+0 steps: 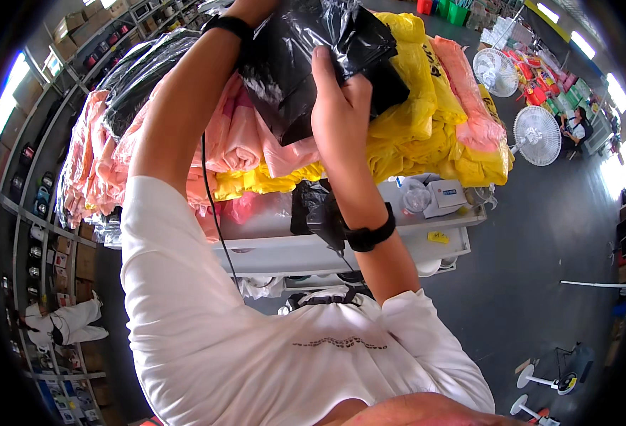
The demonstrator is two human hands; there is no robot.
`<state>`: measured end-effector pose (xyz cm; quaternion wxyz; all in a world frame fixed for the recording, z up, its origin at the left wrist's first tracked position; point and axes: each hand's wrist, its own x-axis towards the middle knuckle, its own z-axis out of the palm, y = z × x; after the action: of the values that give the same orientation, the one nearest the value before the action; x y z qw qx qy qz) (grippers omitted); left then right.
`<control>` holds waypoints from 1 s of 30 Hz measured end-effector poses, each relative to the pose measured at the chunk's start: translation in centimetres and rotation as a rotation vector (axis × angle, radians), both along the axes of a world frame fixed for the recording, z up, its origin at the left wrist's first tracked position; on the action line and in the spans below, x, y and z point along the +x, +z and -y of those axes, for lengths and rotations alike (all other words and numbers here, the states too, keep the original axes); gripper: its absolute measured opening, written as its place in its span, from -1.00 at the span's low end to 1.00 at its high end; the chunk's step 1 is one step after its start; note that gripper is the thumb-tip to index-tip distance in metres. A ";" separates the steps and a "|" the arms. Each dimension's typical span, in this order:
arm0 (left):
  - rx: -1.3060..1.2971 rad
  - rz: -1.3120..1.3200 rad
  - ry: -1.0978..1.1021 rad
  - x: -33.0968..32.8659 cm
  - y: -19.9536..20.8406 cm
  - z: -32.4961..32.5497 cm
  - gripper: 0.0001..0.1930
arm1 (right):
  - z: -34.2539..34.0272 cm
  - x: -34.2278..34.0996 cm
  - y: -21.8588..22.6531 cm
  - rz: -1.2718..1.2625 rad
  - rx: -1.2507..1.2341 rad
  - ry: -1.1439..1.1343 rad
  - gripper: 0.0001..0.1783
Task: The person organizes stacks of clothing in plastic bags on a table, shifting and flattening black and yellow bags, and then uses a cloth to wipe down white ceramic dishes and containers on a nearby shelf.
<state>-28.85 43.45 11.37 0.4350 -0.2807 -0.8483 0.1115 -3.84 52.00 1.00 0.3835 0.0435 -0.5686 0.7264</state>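
Seen from the head, a right hand (340, 96) grips black plastic (284, 71), thumb extended along the glossy, creased, flat-folded sheets, above pink bundles (236, 145) and beside yellow ones (418, 92). The left hand (255, 8) is cropped by the upper edge; its grip cannot be told.

A long, pale table (256, 231) holds a big pile of soft pink bundles (238, 145) and yellow bundles (426, 131). A white box (446, 195) sits near its right end.
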 end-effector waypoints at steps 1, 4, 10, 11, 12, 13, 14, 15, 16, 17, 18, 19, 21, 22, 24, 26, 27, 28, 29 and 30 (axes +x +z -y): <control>-0.010 0.031 -0.009 -0.1 0.1 -0.3 -0.66 | -0.4 0.2 -0.2 -0.044 0.155 -0.103 -0.50; -0.047 0.103 -0.010 0.6 -0.8 -2.2 -0.70 | -2.3 1.0 -0.7 0.059 0.499 -0.338 -0.51; 0.111 0.285 -0.323 -3.9 -6.4 1.1 -0.53 | -3.1 -1.5 -3.3 -0.186 0.403 -0.239 -0.58; 0.102 0.382 -0.292 -4.1 -6.2 0.6 -0.48 | -3.8 -1.9 -3.0 -0.180 0.193 -0.179 -0.47; 0.102 0.496 -0.266 -3.5 -5.6 -0.5 -0.44 | -4.8 -2.3 -2.9 -0.172 -0.016 -0.125 -0.34; 0.102 0.599 -0.202 -2.7 -4.8 -0.9 -0.40 | -6.0 -2.8 -2.8 -0.132 -0.050 -0.106 -0.25; 0.098 0.681 -0.156 -1.9 -4.2 -1.0 -0.36 | -7.0 -3.2 -2.8 -0.090 -0.085 -0.085 -0.16; 0.099 0.759 -0.097 -1.1 -3.8 -0.3 -0.32 | -6.7 -3.1 -2.4 -0.101 -0.147 0.157 -0.15; 0.094 0.837 -0.050 -0.1 -3.1 -0.3 -0.27 | -6.9 -2.9 -2.0 -0.116 -0.204 0.384 -0.15; 0.084 0.916 -0.006 1.0 -2.6 -0.2 -0.23 | -7.5 -3.4 -2.2 -0.119 -0.198 0.378 -0.15; 0.084 0.989 0.058 2.9 -1.9 1.2 -0.19 | -7.6 -4.0 -2.5 -0.100 0.063 0.227 -0.10; 0.080 1.062 0.103 4.0 -1.4 1.7 -0.15 | -8.1 -4.5 -2.6 -0.078 0.327 0.047 -0.05; 0.078 1.178 0.177 6.0 -0.6 2.6 -0.06 | -9.6 -4.2 -2.3 -0.098 0.403 -0.143 0.01; 0.090 1.216 0.208 6.5 -0.8 3.2 -0.02 | -9.8 -3.8 -2.3 -0.106 0.472 -0.315 0.08; 0.121 1.230 0.242 6.4 -1.6 3.5 0.07 | -10.3 -2.2 -2.2 -0.079 0.577 -0.341 0.15; 0.107 1.181 0.229 3.6 -4.3 3.9 0.11 | -9.8 -1.5 -2.8 0.065 0.709 -0.382 0.09; 0.086 1.142 0.216 1.1 -6.1 4.4 0.10 | -8.7 -0.1 -1.5 0.177 0.596 -0.219 0.03; 0.014 1.064 0.166 1.4 -6.2 3.2 0.09 | -8.3 1.2 -0.4 0.302 0.472 -0.102 -0.04; -0.232 1.008 0.319 1.5 -5.8 2.2 0.05 | -8.7 1.4 -0.2 0.365 0.747 -0.276 -0.12; -0.256 0.935 0.361 1.8 -5.9 1.2 0.02 | -8.7 1.8 0.4 0.415 1.014 -0.452 -0.19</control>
<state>-27.10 42.28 5.50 -0.0546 -0.2006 -0.9665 0.1507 -2.06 60.74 1.36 0.3411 -0.0438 -0.9030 0.2577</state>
